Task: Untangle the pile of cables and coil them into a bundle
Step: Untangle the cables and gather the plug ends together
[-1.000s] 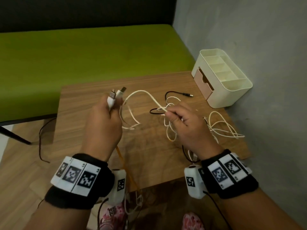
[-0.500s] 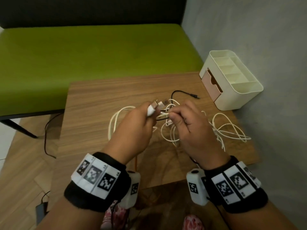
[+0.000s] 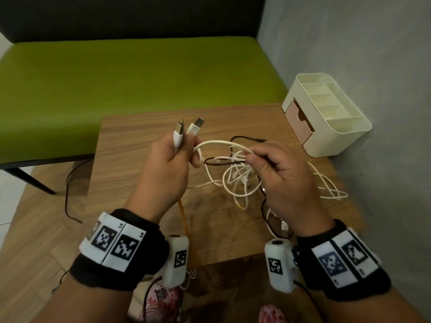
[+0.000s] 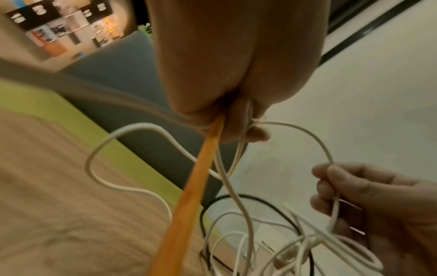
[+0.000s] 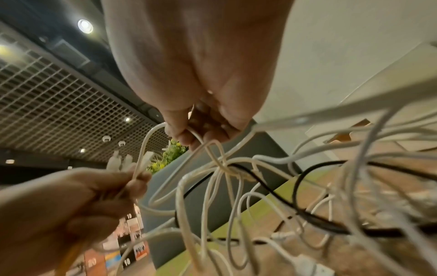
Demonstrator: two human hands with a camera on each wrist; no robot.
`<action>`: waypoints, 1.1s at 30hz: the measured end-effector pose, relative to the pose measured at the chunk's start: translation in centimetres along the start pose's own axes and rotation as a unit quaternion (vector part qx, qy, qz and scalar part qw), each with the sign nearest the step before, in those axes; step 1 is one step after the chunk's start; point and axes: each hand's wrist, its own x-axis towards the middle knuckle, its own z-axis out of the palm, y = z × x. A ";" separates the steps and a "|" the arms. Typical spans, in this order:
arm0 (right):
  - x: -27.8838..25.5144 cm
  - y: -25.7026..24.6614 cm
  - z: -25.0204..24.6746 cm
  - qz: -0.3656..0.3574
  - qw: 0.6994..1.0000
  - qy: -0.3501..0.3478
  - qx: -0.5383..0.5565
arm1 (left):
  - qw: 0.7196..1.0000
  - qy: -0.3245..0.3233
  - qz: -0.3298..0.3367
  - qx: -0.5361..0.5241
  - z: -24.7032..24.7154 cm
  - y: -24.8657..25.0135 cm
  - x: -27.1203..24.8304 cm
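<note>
A green bench (image 3: 140,89) stands past the far edge of the wooden table (image 3: 130,164). A cream organiser (image 3: 326,115) with a pink drawer sits at the table's far right corner. The tangle of cables (image 3: 238,180), mostly white with a black one through it, lies near the middle of the tabletop, more white loops trailing toward the right edge. The left hand (image 3: 168,173) is raised above the table, fingers closed round two white plugs (image 3: 186,134) that stick up from the fist, and an orange cable (image 4: 196,186) hangs from it. The right hand (image 3: 282,180) pinches a white cable (image 3: 221,143) that arches between the two hands.
</note>
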 end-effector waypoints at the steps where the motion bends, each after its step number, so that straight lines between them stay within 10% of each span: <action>1: -0.2 0.4 0.1 -0.002 1.000 -0.017 -0.021 | 0.998 0.021 0.034 0.048 -0.1 0.0 -0.1; 5: -1.0 2.0 0.9 -0.029 0.990 -0.069 -0.122 | 0.979 0.026 0.124 0.157 0.3 0.4 -1.2; 11: -0.7 1.0 1.2 -0.037 0.987 -0.090 -0.125 | 0.937 -0.163 0.109 0.290 2.5 0.1 -1.6; 17: -0.6 0.6 0.8 0.114 0.969 -0.203 -0.080 | 0.992 -0.102 -0.013 -0.078 1.2 0.6 -0.5; 27: -1.3 -1.5 -1.0 0.056 0.993 -0.102 -0.035 | 0.994 -0.085 -0.048 -0.058 0.0 0.2 -0.9; 33: -4.0 -3.2 -3.4 0.176 0.963 -0.197 -0.061 | 0.996 -0.020 -0.073 -0.054 -0.2 1.1 -0.8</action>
